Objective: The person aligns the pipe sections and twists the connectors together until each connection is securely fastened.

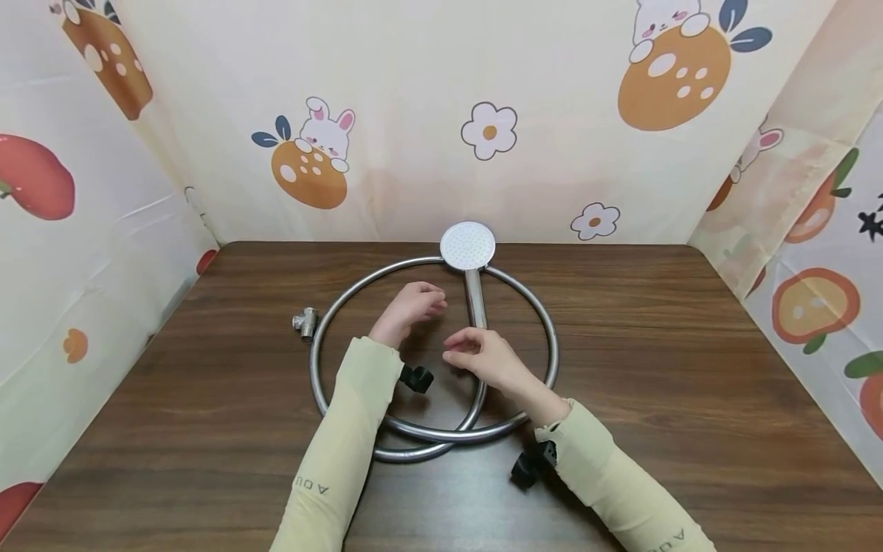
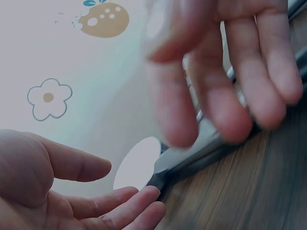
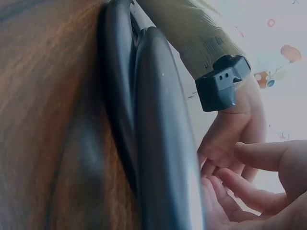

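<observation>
A chrome hand shower lies on the table, its round white spray face (image 1: 467, 244) toward the back and its silver handle (image 1: 474, 297) pointing forward. The silver metal hose (image 1: 549, 330) coils around in large loops. My left hand (image 1: 414, 307) hovers inside the loop, left of the handle, fingers loosely bent and holding nothing. Just right and nearer is my right hand (image 1: 486, 356), over the handle's lower end, fingers relaxed with nothing between them. In the left wrist view the white shower head (image 2: 139, 165) shows beyond the left hand's fingertips. The hose (image 3: 165, 129) fills the right wrist view's middle.
A small chrome fitting (image 1: 305, 322) lies beside the coil's left side. The brown wooden table (image 1: 662, 368) reaches back to a printed curtain (image 1: 414, 153), which also encloses both sides. Black wrist cameras (image 1: 417, 379) sit on the sleeves.
</observation>
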A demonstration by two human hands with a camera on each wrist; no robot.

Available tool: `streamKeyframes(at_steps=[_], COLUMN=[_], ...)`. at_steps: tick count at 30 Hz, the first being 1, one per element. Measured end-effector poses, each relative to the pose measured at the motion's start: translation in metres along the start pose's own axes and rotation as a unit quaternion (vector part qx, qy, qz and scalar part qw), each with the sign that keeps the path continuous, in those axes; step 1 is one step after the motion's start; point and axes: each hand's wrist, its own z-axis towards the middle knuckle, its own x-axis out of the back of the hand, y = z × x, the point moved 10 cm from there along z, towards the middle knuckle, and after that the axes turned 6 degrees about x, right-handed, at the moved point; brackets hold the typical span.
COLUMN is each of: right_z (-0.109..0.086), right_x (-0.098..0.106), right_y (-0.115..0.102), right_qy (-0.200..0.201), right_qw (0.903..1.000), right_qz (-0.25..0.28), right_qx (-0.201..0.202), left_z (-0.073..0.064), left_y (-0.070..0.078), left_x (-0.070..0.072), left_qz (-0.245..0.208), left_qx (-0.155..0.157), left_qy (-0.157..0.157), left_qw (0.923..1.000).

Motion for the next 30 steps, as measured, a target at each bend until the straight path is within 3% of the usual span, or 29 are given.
streamKeyframes(at_steps=[9,30], right_z=[-0.005,-0.009], right_x=[-0.014,-0.058], right_y=[0.001,-0.008], right_qy=[-0.022,-0.09], right_qw=[0.9994,0.9913], right_qz=[-0.026,-0.088], right_qx=[-0.003,0.038], left_z=[-0.011,-0.024], left_y=[-0.016,-0.044], left_x=[0.027,0.076], left_qz=[0.015,0.047], left_qx=[0.019,0.004], left_qy=[0.029,0.059], left_qw=[0.9993,0.9972])
